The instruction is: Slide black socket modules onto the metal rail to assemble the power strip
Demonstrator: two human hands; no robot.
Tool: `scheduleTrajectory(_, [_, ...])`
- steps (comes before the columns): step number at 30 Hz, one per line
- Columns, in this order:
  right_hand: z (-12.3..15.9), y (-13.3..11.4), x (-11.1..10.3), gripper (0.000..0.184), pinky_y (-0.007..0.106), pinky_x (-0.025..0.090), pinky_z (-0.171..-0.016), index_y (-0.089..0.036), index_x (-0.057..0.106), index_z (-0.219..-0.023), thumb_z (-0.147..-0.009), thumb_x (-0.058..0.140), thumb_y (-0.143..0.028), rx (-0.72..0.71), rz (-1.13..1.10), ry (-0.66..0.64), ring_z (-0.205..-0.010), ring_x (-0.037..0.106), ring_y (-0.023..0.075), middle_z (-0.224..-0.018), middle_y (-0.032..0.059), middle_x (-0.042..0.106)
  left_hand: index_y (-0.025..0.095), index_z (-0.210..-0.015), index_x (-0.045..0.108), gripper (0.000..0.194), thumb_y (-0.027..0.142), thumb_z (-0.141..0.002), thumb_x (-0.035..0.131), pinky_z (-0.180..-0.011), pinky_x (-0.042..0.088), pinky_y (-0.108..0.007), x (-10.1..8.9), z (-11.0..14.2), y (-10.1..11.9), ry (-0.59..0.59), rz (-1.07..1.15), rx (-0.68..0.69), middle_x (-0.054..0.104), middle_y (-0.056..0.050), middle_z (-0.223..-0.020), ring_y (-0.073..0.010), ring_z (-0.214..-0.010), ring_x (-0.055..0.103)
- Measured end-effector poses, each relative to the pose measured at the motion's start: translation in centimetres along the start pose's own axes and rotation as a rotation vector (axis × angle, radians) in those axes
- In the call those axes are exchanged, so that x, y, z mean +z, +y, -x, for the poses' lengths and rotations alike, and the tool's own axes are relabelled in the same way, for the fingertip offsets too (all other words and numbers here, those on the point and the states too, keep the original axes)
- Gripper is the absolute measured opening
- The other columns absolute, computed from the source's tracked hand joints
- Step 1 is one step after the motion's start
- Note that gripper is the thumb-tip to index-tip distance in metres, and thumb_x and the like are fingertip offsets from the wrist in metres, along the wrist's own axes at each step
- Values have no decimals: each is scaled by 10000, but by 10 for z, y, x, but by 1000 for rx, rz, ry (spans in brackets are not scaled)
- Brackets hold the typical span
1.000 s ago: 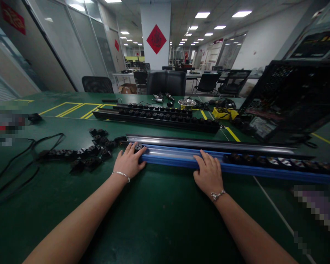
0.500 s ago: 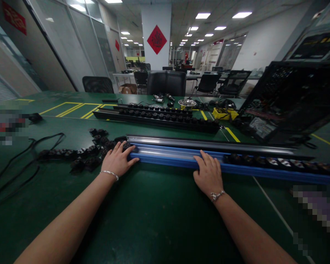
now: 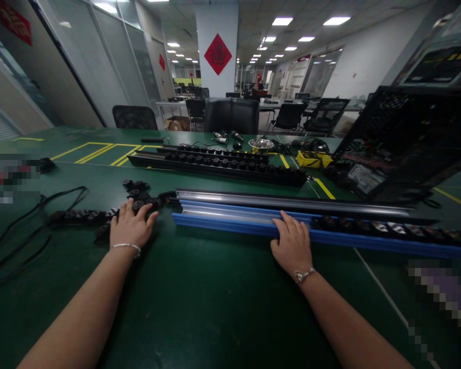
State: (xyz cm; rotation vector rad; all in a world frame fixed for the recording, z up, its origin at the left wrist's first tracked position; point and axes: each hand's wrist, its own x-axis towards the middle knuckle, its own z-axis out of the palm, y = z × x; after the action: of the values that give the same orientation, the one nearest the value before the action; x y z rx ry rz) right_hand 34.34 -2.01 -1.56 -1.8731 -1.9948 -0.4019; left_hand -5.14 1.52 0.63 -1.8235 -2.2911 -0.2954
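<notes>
A long blue rail (image 3: 223, 223), shaped like a trough, lies across the green table. Several round black parts (image 3: 353, 224) sit in a row inside its right half; its left half shows a bare, shiny channel. My right hand (image 3: 293, 243) is closed over the rail's front wall, fingertips inside the channel and thumb on the near side. Left of the rail, my left hand (image 3: 131, 228) reaches over a loose pile of small black parts (image 3: 136, 187), fingers apart. Its fingertips are at the parts; I see none gripped.
A black rail (image 3: 292, 199) lies right behind the blue one. Farther back is another black rail (image 3: 215, 166) holding round parts. A black computer case (image 3: 384, 138) stands at right, near a yellow item (image 3: 311, 159). Black cables (image 3: 19, 241) lie at left; a metal bowl (image 3: 260, 144) is behind.
My left hand has moved left, from the blue rail's left end to the pile of black parts. My right hand has stayed in place on the rail.
</notes>
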Motion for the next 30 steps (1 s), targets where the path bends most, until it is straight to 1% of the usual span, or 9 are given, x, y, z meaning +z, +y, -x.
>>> scheduleTrajectory(6, [0,0,-2,454,464,258,-1064,-153,555,-1201,-763,446,-203,-6,-27,12,-1216,428,247,-1351,119,486,292,-1215,576,566,554,-888,195,-1015,253,-641,1,2,-2,-12,-57,-25,330,-29,-1486,-396,-1376,170])
scheduleTrajectory(11, [-1,1,-5,424,443,270,-1063,-149,563,-1200,-818,416,-261,7,-113,32,-1193,455,235,-1273,110,554,324,-1082,669,456,515,-869,314,-1013,226,-666,-2,2,5,-36,-89,38,407,9,-1443,-410,-1376,145])
scheduleTrajectory(14, [-5,10,-8,423,445,263,-1068,-153,551,-1204,-818,412,-254,44,-157,133,-1181,465,226,-1234,104,580,291,-975,712,398,447,-858,365,-1019,221,-661,-5,2,8,-26,-123,48,453,-2,-1412,-419,-1366,173])
scheduleTrajectory(16, [-8,23,-11,435,503,214,-1076,-153,541,-1209,-800,425,-245,115,-126,240,-1208,438,255,-1248,114,563,261,-916,721,372,406,-850,385,-1022,222,-656,-6,3,10,-12,-141,68,475,-7,-1393,-431,-1354,197])
scheduleTrajectory(18, [-11,38,-14,475,557,192,-1060,-118,517,-1230,-779,448,-251,211,-71,355,-1253,379,309,-1303,159,502,230,-876,709,351,360,-851,384,-1025,236,-641,-6,4,12,24,-149,85,489,-12,-1380,-426,-1344,230])
scheduleTrajectory(20, [-13,54,-15,544,577,206,-1039,-64,473,-1266,-761,473,-268,313,-36,439,-1282,324,354,-1352,214,426,204,-876,678,333,314,-861,364,-1050,244,-594,-5,6,15,97,-135,110,480,-29,-1387,-378,-1355,250])
scheduleTrajectory(24, [-15,76,-10,582,578,251,-1011,-35,443,-1275,-743,477,-267,441,-67,459,-1233,371,366,-1316,248,444,190,-985,616,300,256,-874,346,-1115,242,-442,-2,13,32,217,19,289,467,-68,-1400,-228,-1378,270])
scheduleTrajectory(27, [-16,79,-3,577,570,276,-991,-36,462,-1250,-716,476,-253,452,-95,399,-1183,412,356,-1224,234,516,170,-1081,591,331,272,-887,343,-1121,250,-419,0,22,55,232,164,525,482,-85,-1387,-208,-1373,286])
scheduleTrajectory(30, [-16,77,1,517,572,254,-999,-70,520,-1191,-712,452,-253,451,-68,391,-1204,388,346,-1193,199,550,166,-1177,557,373,301,-904,343,-1119,257,-407,2,30,88,195,220,667,440,-86,-1422,-210,-1379,273])
